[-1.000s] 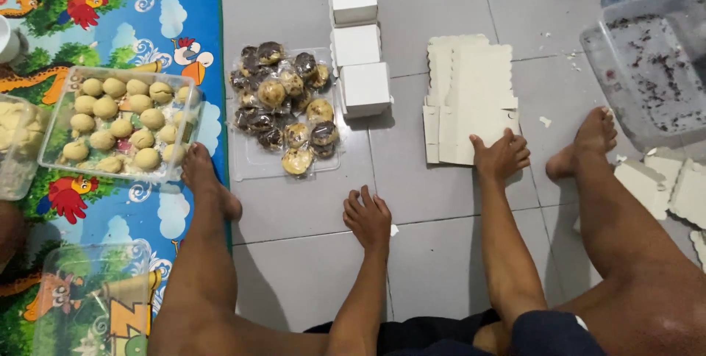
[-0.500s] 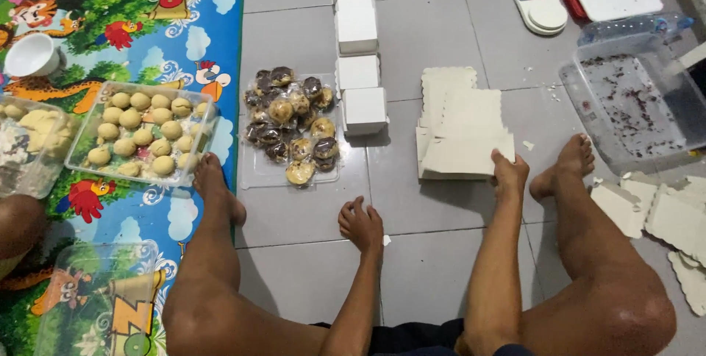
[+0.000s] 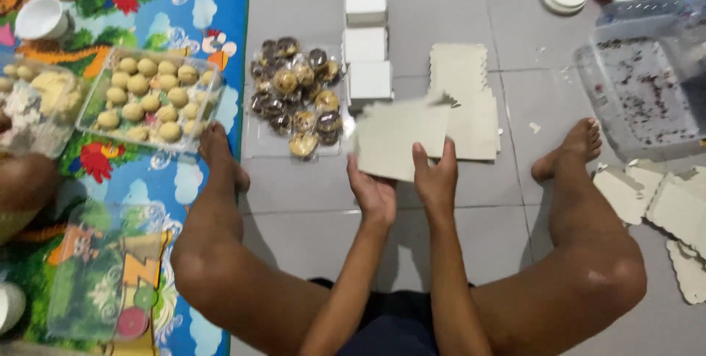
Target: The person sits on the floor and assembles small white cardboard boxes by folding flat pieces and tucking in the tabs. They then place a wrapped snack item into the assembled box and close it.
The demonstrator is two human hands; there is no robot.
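Cardboard sheet, held above the floor by left hand and right hand, each grip closed on its lower edge, could sweep the adjacent tray of pastries if swung left.

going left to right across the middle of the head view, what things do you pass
tray of pale round cookies → tray of dark-topped cookies → flat card blank held in both hands → clear tub with dark crumbs
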